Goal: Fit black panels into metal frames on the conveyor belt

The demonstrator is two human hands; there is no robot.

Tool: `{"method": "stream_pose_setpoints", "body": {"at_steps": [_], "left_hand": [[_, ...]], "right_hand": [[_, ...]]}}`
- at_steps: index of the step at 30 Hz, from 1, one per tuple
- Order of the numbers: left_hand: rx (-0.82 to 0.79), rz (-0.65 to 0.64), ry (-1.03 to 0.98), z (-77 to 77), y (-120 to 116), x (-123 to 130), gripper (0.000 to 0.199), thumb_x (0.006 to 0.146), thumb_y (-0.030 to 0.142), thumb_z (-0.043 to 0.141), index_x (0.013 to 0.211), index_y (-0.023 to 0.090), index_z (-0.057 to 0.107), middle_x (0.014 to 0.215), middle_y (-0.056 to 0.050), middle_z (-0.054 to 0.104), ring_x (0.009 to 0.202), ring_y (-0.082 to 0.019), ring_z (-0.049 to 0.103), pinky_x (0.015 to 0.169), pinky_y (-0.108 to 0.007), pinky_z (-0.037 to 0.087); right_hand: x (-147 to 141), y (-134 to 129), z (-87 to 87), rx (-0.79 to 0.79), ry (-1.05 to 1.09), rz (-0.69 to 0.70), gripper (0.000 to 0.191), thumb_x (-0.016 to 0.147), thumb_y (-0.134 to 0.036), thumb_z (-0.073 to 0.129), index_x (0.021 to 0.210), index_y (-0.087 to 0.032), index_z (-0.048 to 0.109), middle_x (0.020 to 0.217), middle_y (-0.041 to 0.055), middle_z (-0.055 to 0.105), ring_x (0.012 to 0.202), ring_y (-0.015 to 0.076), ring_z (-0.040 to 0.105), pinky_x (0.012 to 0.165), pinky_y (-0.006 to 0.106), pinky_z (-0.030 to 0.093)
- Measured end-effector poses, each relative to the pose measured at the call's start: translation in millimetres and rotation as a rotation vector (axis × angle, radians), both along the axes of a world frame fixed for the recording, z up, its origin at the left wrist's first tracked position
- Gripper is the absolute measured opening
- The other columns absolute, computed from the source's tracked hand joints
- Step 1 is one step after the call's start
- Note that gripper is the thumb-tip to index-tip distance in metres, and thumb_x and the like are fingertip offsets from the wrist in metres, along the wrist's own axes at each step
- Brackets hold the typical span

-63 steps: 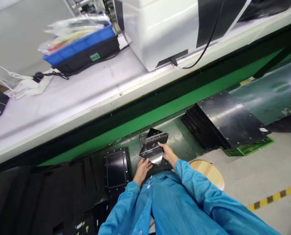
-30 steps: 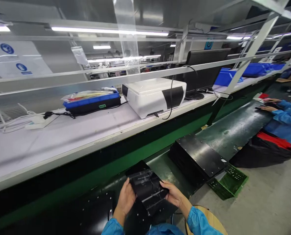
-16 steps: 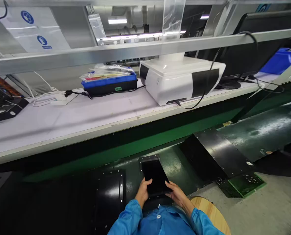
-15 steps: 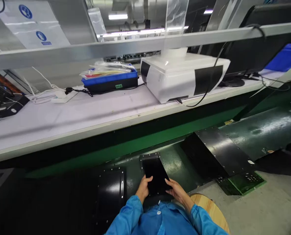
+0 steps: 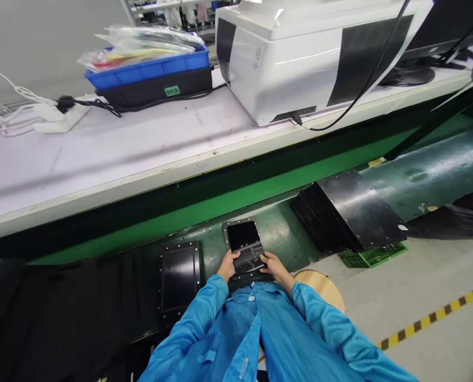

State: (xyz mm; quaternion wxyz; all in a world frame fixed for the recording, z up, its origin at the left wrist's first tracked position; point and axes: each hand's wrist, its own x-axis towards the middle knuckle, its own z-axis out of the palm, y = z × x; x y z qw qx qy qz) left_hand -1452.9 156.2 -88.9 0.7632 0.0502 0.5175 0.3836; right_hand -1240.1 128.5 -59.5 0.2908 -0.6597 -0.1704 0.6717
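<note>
My left hand [image 5: 227, 265] grips the left edge of a flat, glossy black panel [image 5: 243, 234], its thumb on top. On the right edge of the same panel my right hand [image 5: 275, 266] is closed, also with its thumb above. The panel's lower half shows streaky reflections. Under it is a black plate [image 5: 239, 220] with pale dots along its rim. Whether the panel rests fully on this plate I cannot tell. To the left lies a similar black plate [image 5: 179, 277] with dots around its border.
A stack of black plates [image 5: 359, 212] lies to the right, over a green crate [image 5: 374, 256]. A round wooden stool [image 5: 322, 286] stands by my right arm. On the white shelf [image 5: 141, 154] are a white machine [image 5: 284, 69] and a blue tray [image 5: 149, 69] of plastic bags.
My view has tilted down and moved closer to the shelf. The panel has shifted from overhanging the plate's near right side to lying squarely over it. Both hands still hold it.
</note>
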Motion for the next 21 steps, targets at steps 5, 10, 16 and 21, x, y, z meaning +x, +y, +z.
{"method": "stream_pose_setpoints", "body": {"at_steps": [5,10,16,21], "left_hand": [[-0.113,-0.108,0.095,-3.7,-3.0,-6.1,0.029,0.083,0.026,0.076,0.108,0.015,0.065,0.096,-0.012,0.08,0.091,-0.026,0.079,0.086,-0.042,0.067],[-0.225,-0.261,0.269,0.6,-35.1,-16.1,0.037,0.083,0.03,0.084,0.109,0.014,0.063,0.084,-0.011,0.078,0.071,-0.024,0.076,0.067,-0.035,0.065],[-0.223,-0.315,0.311,13.7,-63.6,-19.0,0.021,0.096,0.027,0.072,0.089,0.017,0.056,0.079,-0.011,0.077,0.065,-0.017,0.075,0.063,-0.025,0.061],[-0.137,-0.328,0.426,29.1,-61.5,-9.5,0.045,0.084,0.043,0.087,0.075,0.021,0.049,0.066,-0.006,0.072,0.056,-0.015,0.069,0.054,-0.022,0.056]], "right_hand": [[-8.5,-0.7,-8.4,-0.031,-0.01,-0.009,0.005,0.097,-0.022,0.064,0.097,-0.018,0.067,0.085,0.0019,0.067,0.072,0.0117,0.064,0.058,0.023,0.062],[-9.9,-2.7,-15.1,-0.045,-0.077,0.002,0.014,0.097,-0.028,0.065,0.087,-0.019,0.06,0.08,0.0019,0.067,0.072,0.0125,0.066,0.064,0.026,0.065],[-12.9,-1.7,-19.6,-0.021,-0.274,0.137,0.01,0.094,-0.029,0.065,0.093,-0.02,0.063,0.091,0.0045,0.072,0.082,0.0166,0.07,0.073,0.031,0.066],[-10.0,-1.0,-7.9,0.023,-0.516,0.373,0.023,0.09,-0.022,0.063,0.112,-0.019,0.071,0.103,0.0094,0.079,0.098,0.025,0.075,0.092,0.039,0.061]]}}
